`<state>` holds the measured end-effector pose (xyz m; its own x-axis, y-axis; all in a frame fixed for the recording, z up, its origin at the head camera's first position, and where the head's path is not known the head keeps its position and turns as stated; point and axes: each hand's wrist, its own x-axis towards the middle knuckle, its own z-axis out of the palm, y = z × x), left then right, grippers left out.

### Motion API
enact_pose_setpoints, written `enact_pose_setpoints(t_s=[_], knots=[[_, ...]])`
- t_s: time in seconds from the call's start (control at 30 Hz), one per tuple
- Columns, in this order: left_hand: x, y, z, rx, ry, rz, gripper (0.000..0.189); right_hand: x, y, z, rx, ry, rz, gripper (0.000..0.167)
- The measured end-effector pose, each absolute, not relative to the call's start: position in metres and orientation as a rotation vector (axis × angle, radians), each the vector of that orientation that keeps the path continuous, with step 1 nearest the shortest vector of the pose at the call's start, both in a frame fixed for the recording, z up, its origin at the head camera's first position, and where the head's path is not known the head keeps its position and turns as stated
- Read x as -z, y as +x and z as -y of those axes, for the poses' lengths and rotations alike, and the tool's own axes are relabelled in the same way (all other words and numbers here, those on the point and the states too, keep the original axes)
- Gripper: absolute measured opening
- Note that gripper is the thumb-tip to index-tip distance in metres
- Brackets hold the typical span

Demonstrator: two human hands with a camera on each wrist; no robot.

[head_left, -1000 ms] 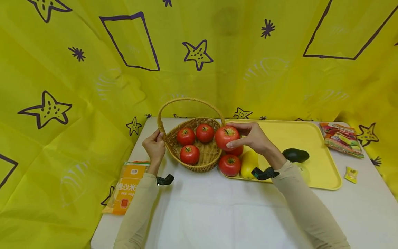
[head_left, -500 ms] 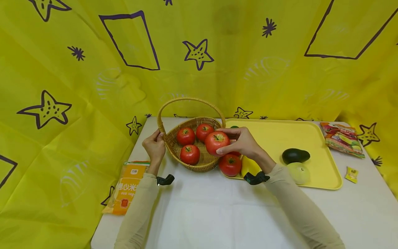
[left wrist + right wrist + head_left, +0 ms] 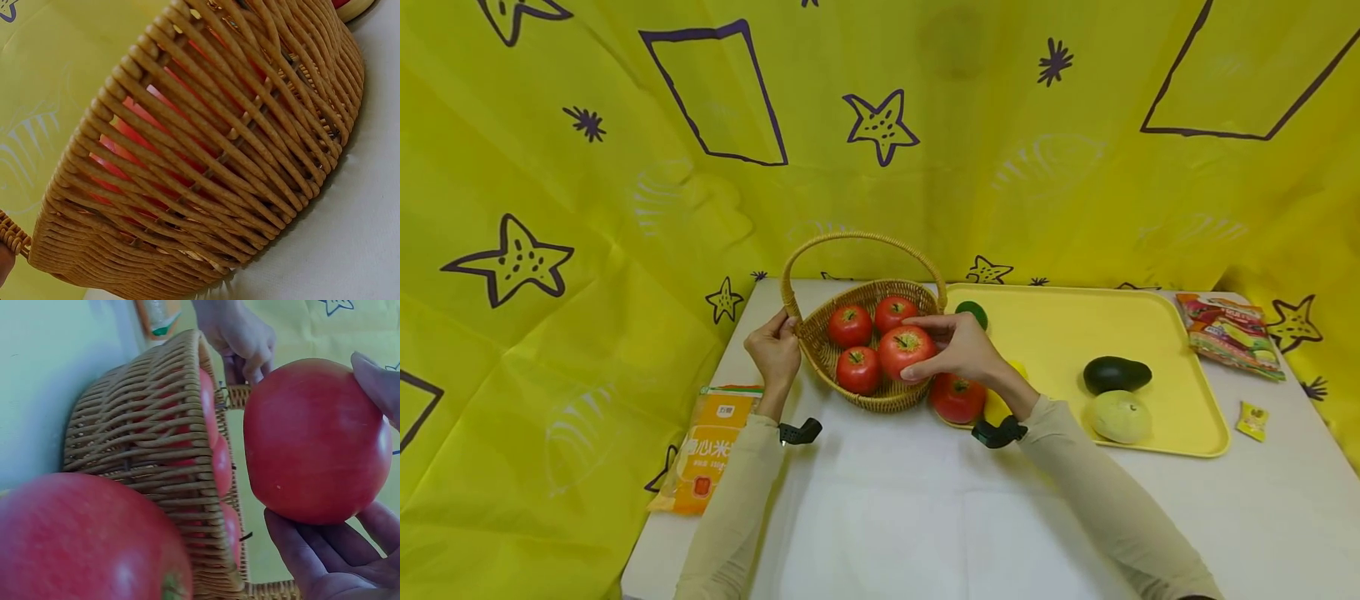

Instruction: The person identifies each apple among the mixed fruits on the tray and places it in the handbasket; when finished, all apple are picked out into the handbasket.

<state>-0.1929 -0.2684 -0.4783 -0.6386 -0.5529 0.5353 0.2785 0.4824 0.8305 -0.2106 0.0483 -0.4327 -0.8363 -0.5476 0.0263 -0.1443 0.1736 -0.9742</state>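
A wicker basket [image 3: 880, 405] with a tall arched handle holds three red apples, one of them a front-left apple [image 3: 857, 372]. My left hand [image 3: 773, 350] grips the base of the handle on the basket's left side. Between thumb and fingers, my right hand [image 3: 958, 348] holds another red apple [image 3: 906, 353] over the right part of the basket. In the right wrist view that held apple [image 3: 317, 442] is apart from the wicker. The left wrist view is filled by the basket's woven side [image 3: 206, 156], red showing through its gaps.
Right of the basket lies a yellow tray [image 3: 1180, 367]. On it are a red apple [image 3: 957, 400], a dark green avocado [image 3: 1116, 375], a pale round fruit [image 3: 1120, 417] and a partly hidden yellow fruit. Snack packets [image 3: 1231, 335] lie at right, an orange bag [image 3: 706, 450] at left.
My right hand has carried the apple leftward from above the tray's edge to over the basket. The left hand has kept its grip on the handle, and the basket has stayed put.
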Motion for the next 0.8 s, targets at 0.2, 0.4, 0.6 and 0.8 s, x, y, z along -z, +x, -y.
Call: enact_pose_setpoints(t_s=[0.2,0.4,0.6,0.8], knots=[[0.479,-0.194,0.268,1.255,0.228,1.895,0.016,0.440,-0.211,-0.043,1.632,-0.624,-2.213,0.076],[0.479,-0.194,0.269,1.250,0.214,1.889,0.016,0.446,-0.212,-0.039,1.592,-0.617,-2.257,0.078],[0.480,-0.194,0.268,1.244,0.214,1.886,0.015,0.452,-0.214,-0.036,1.561,-0.614,-2.297,0.080],[0.483,-0.194,0.268,1.226,0.208,1.871,0.014,0.453,-0.213,-0.034,1.526,-0.633,-2.321,0.080]])
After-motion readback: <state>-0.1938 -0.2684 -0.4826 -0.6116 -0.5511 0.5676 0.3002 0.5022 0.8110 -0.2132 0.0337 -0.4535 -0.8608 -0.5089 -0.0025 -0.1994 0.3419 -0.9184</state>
